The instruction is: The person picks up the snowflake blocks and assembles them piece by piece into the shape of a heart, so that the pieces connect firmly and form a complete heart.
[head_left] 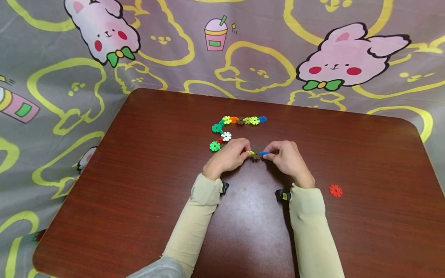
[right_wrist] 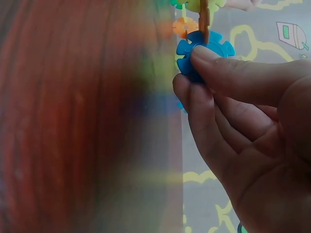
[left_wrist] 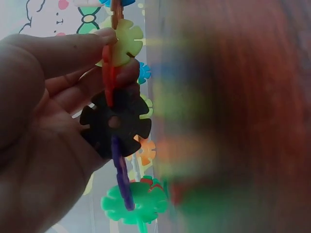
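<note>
A chain of slotted plastic snowflake discs runs between both hands. My left hand [head_left: 231,156] pinches it at a yellow-green disc [left_wrist: 127,42] and a red disc [left_wrist: 110,75] slotted together. My right hand [head_left: 286,158] pinches a blue disc [right_wrist: 205,52] between thumb and fingers. A brown disc [head_left: 256,156] sits between the yellow-green and blue ones. In the left wrist view a dark disc [left_wrist: 116,125], a purple disc [left_wrist: 122,170] and a green disc [left_wrist: 133,201] continue along the palm. The left hand hides part of the chain in the head view.
Behind the hands a curved row of joined discs lies on the brown table [head_left: 146,154], including a white disc [head_left: 226,136], an orange disc [head_left: 234,120] and a blue end disc [head_left: 262,119]. One loose red disc [head_left: 335,190] lies right of the right forearm. Patterned cloth [head_left: 257,23] hangs behind.
</note>
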